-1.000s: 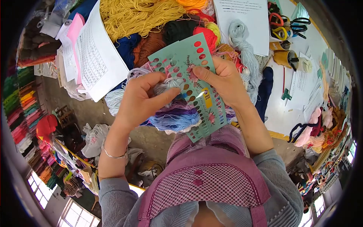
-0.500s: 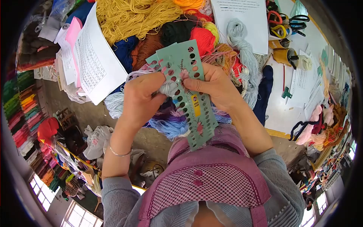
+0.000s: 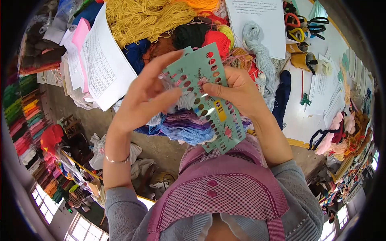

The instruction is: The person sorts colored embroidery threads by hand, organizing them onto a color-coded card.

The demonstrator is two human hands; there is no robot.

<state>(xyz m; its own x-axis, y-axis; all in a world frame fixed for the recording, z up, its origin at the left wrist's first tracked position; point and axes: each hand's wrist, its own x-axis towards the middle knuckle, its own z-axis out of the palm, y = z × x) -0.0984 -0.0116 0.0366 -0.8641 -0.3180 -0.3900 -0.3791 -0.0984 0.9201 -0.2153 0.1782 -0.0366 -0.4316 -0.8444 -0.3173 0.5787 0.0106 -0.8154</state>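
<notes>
At the frame's centre, we are pinching the green, flower-printed, hole-punched rectangular card [image 3: 210, 101] in our right hand [image 3: 240, 91]; left of it, our left hand [image 3: 138, 98] is spreading thumb and fingers beside pale grey yarn [image 3: 185, 101].

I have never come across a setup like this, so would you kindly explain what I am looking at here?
There is no machine here: these are a person's own bare hands. The camera is worn on the head and looks forward and down, which is why the apron shows at the bottom; the curved dark border suggests a very wide lens.

On the table lie heaps of coloured yarn, printed sheets and a pale blue skein resting partly on them.

The right hand holds overlapping green cards with rows of holes, its thumb on the front. The left hand is beside them, thumb and fingers apart; I cannot tell whether it grips anything.
</notes>
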